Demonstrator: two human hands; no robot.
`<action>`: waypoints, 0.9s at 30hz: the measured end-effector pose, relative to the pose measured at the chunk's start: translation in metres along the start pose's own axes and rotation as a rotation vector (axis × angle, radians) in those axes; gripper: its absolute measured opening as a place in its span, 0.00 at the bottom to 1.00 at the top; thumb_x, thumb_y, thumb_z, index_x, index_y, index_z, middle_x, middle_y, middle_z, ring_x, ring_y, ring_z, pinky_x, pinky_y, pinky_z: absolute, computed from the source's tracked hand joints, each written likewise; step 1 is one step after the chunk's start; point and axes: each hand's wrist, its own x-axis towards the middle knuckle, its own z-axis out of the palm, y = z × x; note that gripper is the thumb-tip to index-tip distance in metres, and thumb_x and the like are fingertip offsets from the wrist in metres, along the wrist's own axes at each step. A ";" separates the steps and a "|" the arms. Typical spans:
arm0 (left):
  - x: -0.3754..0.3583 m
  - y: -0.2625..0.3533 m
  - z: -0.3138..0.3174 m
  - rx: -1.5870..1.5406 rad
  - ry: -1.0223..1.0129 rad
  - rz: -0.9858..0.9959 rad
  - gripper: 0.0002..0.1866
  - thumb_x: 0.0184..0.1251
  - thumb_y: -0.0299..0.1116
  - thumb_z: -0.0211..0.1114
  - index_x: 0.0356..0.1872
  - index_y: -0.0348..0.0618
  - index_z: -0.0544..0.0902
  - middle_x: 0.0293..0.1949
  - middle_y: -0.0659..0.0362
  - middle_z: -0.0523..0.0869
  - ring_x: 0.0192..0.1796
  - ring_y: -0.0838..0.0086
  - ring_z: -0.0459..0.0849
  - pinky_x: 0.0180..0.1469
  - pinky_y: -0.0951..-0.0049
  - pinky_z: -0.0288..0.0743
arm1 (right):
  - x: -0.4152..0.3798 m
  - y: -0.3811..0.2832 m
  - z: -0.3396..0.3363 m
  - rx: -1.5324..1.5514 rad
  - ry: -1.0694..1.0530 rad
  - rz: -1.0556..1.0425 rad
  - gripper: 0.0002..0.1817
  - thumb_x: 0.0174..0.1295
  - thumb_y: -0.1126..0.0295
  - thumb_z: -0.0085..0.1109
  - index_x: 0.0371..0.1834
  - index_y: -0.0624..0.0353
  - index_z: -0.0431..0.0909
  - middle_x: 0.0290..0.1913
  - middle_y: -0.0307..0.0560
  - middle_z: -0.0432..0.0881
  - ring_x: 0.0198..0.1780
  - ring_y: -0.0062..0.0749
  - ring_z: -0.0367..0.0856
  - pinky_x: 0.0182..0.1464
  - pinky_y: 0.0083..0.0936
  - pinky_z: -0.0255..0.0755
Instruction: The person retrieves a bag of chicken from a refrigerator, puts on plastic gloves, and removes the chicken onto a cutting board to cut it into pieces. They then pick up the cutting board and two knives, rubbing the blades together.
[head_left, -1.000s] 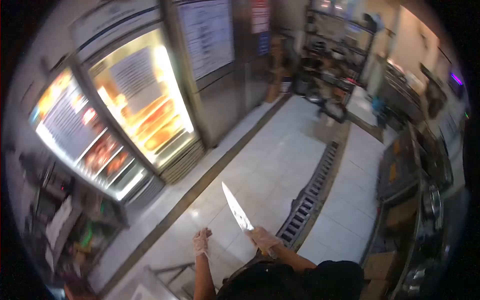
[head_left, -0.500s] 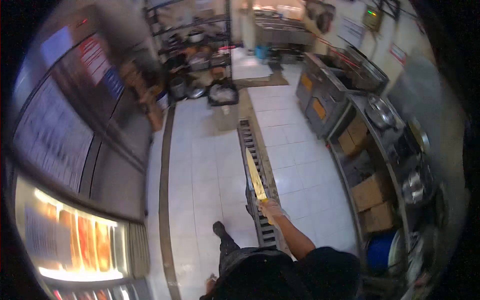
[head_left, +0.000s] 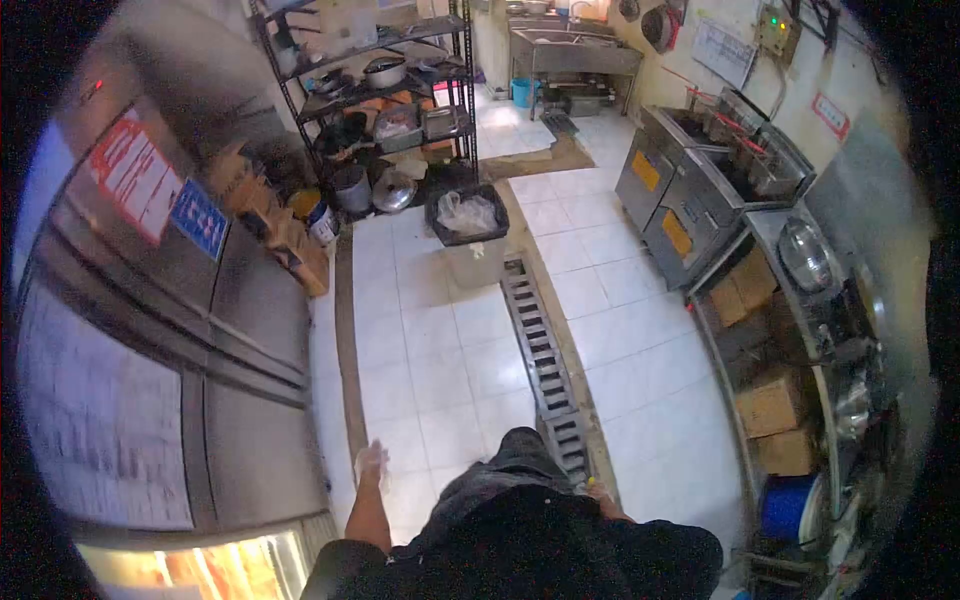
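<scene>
My left hand (head_left: pixel 371 462), in a thin clear glove, hangs over the white floor tiles at the lower left. It is open and holds nothing that I can see. Low in the view, beside the floor drain grate (head_left: pixel 548 370), my right hand (head_left: pixel 606 497) is closed round a knife (head_left: pixel 592 482). Only a small yellow bit of the knife shows. Its blade is out of sight, and my body partly covers that hand.
A lined grey bin (head_left: pixel 476 262) stands ahead by the drain. Steel refrigerators (head_left: pixel 255 430) line the left. Fryers (head_left: pixel 690 190) and a steel shelf with cardboard boxes (head_left: pixel 770 402) run along the right. A black rack of pots (head_left: pixel 375 45) and a sink (head_left: pixel 575 60) stand farther back.
My right hand has swung down and back toward my body, taking the knife blade out of sight. My left hand has come forward into fuller view. The bin and rack appear nearer.
</scene>
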 end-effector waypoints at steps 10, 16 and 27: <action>0.212 0.256 0.267 0.068 -0.324 0.044 0.24 0.62 0.43 0.61 0.54 0.38 0.74 0.41 0.55 0.84 0.37 0.69 0.83 0.36 0.70 0.76 | 0.291 0.024 0.052 0.856 0.311 0.239 0.10 0.58 0.61 0.58 0.34 0.56 0.80 0.33 0.47 0.79 0.31 0.39 0.76 0.33 0.37 0.72; 0.328 0.323 0.273 -0.043 -0.421 -0.006 0.25 0.65 0.47 0.55 0.56 0.39 0.74 0.40 0.55 0.85 0.36 0.67 0.84 0.35 0.68 0.76 | 0.622 -0.018 -0.013 0.976 0.300 0.556 0.10 0.57 0.61 0.57 0.32 0.57 0.79 0.30 0.47 0.78 0.28 0.40 0.75 0.30 0.38 0.71; 0.555 0.669 0.440 -0.114 -0.499 0.522 0.17 0.63 0.42 0.60 0.44 0.38 0.79 0.31 0.60 0.83 0.29 0.77 0.80 0.30 0.76 0.74 | 0.890 -0.164 -0.099 -0.355 0.379 0.928 0.20 0.56 0.56 0.56 0.36 0.66 0.76 0.33 0.62 0.80 0.38 0.54 0.80 0.35 0.45 0.69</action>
